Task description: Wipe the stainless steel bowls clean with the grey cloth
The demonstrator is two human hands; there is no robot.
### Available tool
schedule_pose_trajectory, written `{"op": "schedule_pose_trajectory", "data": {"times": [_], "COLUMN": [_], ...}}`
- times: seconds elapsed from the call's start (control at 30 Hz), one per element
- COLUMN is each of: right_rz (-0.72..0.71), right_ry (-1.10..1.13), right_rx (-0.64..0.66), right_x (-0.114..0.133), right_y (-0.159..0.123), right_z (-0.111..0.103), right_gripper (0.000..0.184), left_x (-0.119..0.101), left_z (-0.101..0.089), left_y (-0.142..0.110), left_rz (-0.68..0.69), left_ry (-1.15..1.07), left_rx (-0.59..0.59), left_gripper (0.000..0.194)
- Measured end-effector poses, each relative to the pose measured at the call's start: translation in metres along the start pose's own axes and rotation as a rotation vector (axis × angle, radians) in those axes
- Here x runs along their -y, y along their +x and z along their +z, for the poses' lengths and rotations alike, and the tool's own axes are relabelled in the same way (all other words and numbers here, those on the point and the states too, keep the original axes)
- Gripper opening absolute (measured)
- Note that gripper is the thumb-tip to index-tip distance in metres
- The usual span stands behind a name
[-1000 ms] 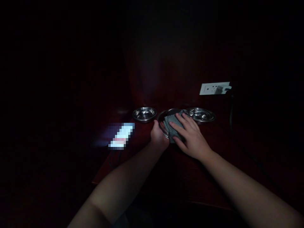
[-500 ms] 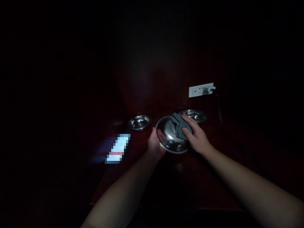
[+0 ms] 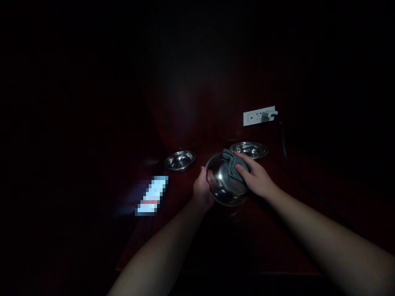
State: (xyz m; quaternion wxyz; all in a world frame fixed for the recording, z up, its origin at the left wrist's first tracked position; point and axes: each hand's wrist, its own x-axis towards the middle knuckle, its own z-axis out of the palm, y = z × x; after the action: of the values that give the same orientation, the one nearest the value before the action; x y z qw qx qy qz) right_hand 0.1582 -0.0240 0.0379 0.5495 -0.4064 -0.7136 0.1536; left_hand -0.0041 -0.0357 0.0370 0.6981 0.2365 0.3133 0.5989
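A shiny steel bowl (image 3: 222, 187) is held up above the dark table, its rounded outer side toward me. My left hand (image 3: 202, 190) grips its rim on the left, thumb at the edge and the other fingers mostly hidden. In my right hand (image 3: 254, 174) is a grey-green cloth (image 3: 236, 165), folded and pressed against the upper right of the bowl's outside. Behind the right hand stands a second steel bowl or stack of dishes (image 3: 261, 151), partly covered by the cloth and fingers. Another shallow steel bowl (image 3: 180, 161) rests on the table to the left.
A lit phone-like screen (image 3: 152, 196), blurred out, leans at the left with thin cables below it. On the back wall is a white socket (image 3: 254, 117) holding a plug, whose dark cord (image 3: 284, 144) runs down to the right. The table's front edge (image 3: 247, 273) shows faintly.
The bowl has tilted and turned in my hands, showing more of its rounded side. The cloth has shifted slightly along with my right hand. The view has moved a little.
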Motion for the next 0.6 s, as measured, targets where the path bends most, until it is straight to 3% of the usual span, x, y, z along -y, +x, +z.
{"op": "schedule_pose_trajectory", "data": {"times": [0.1,0.2,0.33,0.6], "right_rz": [0.030,0.065,0.086,0.166], "right_ry": [-0.008,-0.018,-0.023,-0.031], "right_rx": [0.033,0.047,0.079,0.170], "right_x": [-0.001,-0.004,-0.010,-0.017], "right_y": [0.000,0.001,0.000,-0.003], "right_z": [-0.001,-0.001,0.001,0.001], "right_gripper": [0.045,0.044,0.043,0.038], "left_x": [0.001,0.003,0.002,0.005], "left_z": [-0.001,-0.002,-0.003,-0.006], "left_y": [0.001,0.002,0.004,0.007], "left_rz": [-0.010,-0.049,-0.125,-0.161], "left_ry": [-0.003,-0.007,-0.020,0.075], "left_rx": [0.066,0.052,0.146,-0.027], "left_gripper": [0.047,0.047,0.051,0.032]}}
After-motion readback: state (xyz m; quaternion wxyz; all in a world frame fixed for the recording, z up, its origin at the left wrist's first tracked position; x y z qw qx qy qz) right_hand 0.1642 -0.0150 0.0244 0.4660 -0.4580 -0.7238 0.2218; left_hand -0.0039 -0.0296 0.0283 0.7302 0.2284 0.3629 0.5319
